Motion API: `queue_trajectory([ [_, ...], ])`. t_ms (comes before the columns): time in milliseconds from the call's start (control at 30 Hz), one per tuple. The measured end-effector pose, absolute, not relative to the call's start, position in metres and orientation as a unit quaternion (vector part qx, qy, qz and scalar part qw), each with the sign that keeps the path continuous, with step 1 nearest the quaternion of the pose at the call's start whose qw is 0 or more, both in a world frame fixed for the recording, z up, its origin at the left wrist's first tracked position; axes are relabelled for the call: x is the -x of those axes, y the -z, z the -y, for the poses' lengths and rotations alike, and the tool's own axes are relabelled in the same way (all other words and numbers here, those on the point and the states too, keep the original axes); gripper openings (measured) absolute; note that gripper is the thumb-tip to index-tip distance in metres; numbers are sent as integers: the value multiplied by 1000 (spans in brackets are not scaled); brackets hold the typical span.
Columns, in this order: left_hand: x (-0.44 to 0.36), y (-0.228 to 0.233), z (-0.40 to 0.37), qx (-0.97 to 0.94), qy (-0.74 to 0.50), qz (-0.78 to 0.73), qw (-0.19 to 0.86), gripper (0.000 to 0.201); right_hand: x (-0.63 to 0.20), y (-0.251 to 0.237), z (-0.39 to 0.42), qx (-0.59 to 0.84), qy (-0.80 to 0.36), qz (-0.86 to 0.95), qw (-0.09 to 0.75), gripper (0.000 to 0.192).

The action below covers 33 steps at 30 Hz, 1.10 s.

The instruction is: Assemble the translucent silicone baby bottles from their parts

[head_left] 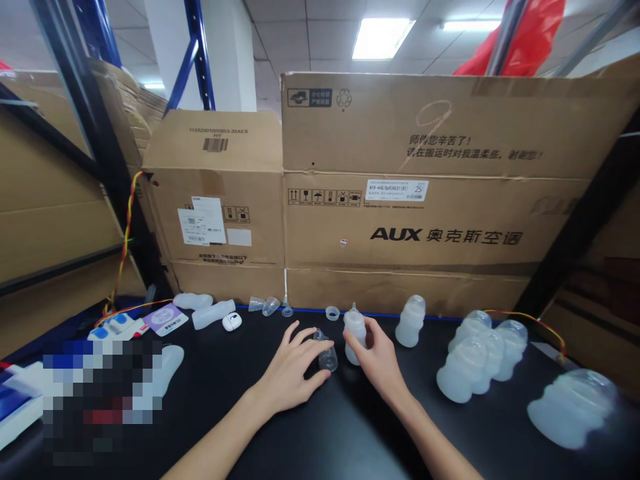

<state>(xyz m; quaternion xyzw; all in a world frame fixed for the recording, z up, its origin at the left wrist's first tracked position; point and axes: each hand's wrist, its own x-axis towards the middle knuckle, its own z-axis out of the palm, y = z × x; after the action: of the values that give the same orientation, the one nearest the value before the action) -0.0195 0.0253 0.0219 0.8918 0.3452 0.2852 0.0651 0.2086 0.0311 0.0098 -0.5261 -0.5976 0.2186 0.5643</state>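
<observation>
My right hand is wrapped round a small frosted baby bottle with a teat on top, which is upright on the black table. To its left, my left hand has its fingers spread over a clear plastic cap lying on the table. The thumb and forefinger are on either side of this cap, and I cannot tell whether they touch it. A pale ring lies just behind the hands. Small clear cups and a teat lie farther back to the left.
Capped bottles stand at right: a single bottle, a cluster and one nearer. White bottle-shaped pieces, an earphone case and a purple card lie left. Large cardboard walls the back.
</observation>
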Motion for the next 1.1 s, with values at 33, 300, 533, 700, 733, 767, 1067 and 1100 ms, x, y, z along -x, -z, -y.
queue_trajectory([
  [33, 21, -22, -27, -877, -325, -349, 58, 50, -208, -10, -30, 523, -215, 609, 556, 37],
  [300, 31, -24, -37, -736, -537, -412, 24, 46, -195, -16, -13, 501, -136, 710, 476, 37],
  [533, 25, -26, -25, -784, -512, -352, -15, 44, -184, -21, 1, 487, -55, 777, 395, 37],
  [700, 23, -21, -22, -805, -489, -336, -7, 54, -186, -17, -1, 489, -57, 758, 428, 53],
  [733, 23, -21, -22, -805, -489, -335, -5, 56, -186, -17, -1, 487, -61, 756, 433, 58],
  [767, 23, -21, -21, -804, -491, -334, -3, 57, -187, -17, -1, 484, -65, 755, 437, 63],
  [1067, 21, -24, -12, -782, -544, -305, 15, 57, -190, -30, 4, 472, -86, 747, 461, 76],
  [1100, 21, -24, -11, -783, -541, -306, 33, 57, -192, -31, 4, 462, -83, 752, 462, 74],
])
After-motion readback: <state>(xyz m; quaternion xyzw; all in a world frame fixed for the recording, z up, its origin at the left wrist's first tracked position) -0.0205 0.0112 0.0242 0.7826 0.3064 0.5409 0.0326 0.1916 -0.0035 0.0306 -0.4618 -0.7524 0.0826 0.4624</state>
